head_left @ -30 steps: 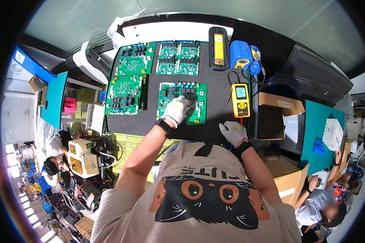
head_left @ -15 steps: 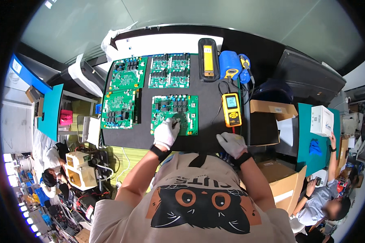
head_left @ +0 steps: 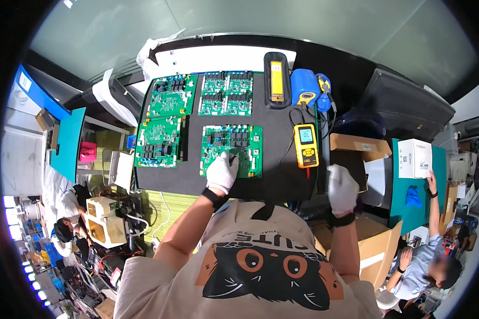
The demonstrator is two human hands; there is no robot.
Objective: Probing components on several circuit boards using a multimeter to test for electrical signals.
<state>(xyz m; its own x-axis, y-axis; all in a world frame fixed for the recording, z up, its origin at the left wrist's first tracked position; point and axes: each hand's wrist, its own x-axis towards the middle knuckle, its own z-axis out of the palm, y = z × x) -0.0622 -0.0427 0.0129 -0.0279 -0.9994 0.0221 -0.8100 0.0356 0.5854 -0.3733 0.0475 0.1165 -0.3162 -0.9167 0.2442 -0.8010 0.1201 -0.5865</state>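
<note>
My right hand [head_left: 341, 189] moved off mat [head_left: 282, 181] toward right edge, empty, loosely closed; left hand [head_left: 222, 173] pressing probe on circuit board [head_left: 231, 149] near front edge.

Bright, even light; fisheye edges bend, perhaps blurring.

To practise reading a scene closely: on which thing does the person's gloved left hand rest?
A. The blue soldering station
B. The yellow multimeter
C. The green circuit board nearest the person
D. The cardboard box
C: the left hand rests on the lower edge of the nearest green circuit board, while the yellow multimeter lies apart to its right and the right hand is off the mat.
</note>
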